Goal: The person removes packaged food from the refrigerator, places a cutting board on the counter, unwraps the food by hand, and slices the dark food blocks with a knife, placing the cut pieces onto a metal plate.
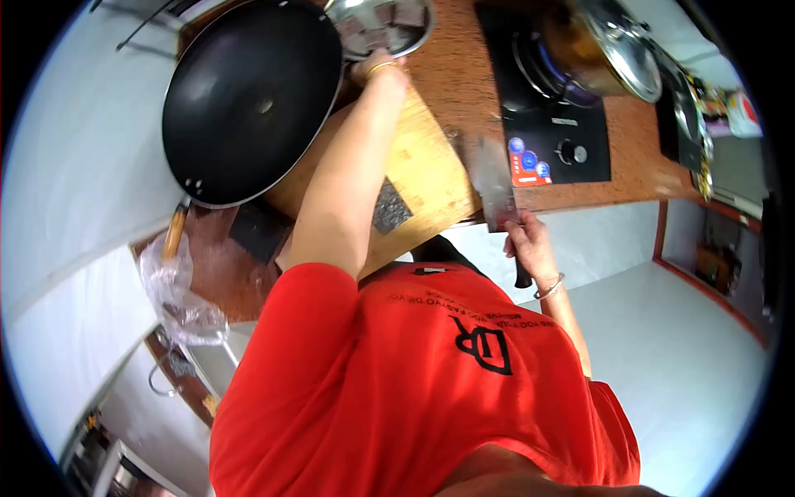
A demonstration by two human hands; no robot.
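My right hand is closed on a kitchen cleaver, near where the blade meets its black handle. The broad blade points away from me, beside the right edge of a wooden cutting board. My left hand is at the near rim of a metal bowl beyond the board; its fingers are mostly hidden. Dark brown blocks lie in that bowl. A dark grey speckled piece rests on the board, partly covered by my left forearm.
A large black wok with a wooden handle stands left of the board. At the right, a pot with a lid sits on a lit black gas stove. A clear plastic bag hangs at the counter's left edge.
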